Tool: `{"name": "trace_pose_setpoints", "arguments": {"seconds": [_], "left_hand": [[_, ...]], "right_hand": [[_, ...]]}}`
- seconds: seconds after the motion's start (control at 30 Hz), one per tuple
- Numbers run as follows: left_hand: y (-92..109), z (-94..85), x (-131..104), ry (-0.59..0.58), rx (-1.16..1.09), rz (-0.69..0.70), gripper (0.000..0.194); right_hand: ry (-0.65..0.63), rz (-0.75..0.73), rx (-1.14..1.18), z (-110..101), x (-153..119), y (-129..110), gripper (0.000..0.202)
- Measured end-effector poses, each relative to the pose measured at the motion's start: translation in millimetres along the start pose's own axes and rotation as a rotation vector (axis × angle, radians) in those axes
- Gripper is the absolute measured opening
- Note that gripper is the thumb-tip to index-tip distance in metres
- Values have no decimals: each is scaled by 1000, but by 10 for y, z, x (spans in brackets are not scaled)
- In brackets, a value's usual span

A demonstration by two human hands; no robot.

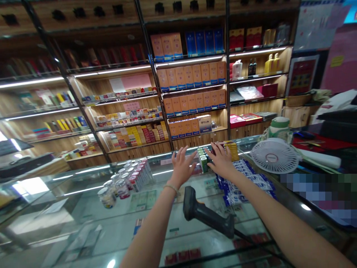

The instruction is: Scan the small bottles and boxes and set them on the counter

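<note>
My left hand [182, 165] is over the glass counter [119, 230], fingers spread and holding nothing, just left of a group of green cans or tubes [203, 163]. On their right side my right hand [221, 160] has its fingers apart, in front of a stack of yellow and dark packs [233, 150]. Whether its fingertips touch the green items or the stack, I cannot tell. Blue and white packets [245, 182] lie below and right of my right hand. A black handheld scanner [206, 214] rests on the glass between my forearms.
Rows of clear-lidded jars [122, 182] stand on the counter at the left. A white round fan [275, 156] and a green and white container [279, 127] are at the right. Behind the counter, lit shelves [195, 140] hold boxes and bottles.
</note>
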State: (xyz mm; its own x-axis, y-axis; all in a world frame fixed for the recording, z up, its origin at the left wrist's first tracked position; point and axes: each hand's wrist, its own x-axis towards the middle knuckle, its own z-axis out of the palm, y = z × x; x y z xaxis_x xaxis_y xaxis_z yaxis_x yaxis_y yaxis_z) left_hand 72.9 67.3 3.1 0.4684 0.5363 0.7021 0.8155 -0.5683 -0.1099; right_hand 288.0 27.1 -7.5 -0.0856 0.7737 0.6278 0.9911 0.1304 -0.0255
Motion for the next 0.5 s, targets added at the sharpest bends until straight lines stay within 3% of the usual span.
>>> {"name": "trace_pose_setpoints", "arguments": {"seconds": [0.5], "left_hand": [[71,159,-49,-118,-37,97,51]], "right_hand": [[-42,-78,-25,-44,-64,12,54]]}}
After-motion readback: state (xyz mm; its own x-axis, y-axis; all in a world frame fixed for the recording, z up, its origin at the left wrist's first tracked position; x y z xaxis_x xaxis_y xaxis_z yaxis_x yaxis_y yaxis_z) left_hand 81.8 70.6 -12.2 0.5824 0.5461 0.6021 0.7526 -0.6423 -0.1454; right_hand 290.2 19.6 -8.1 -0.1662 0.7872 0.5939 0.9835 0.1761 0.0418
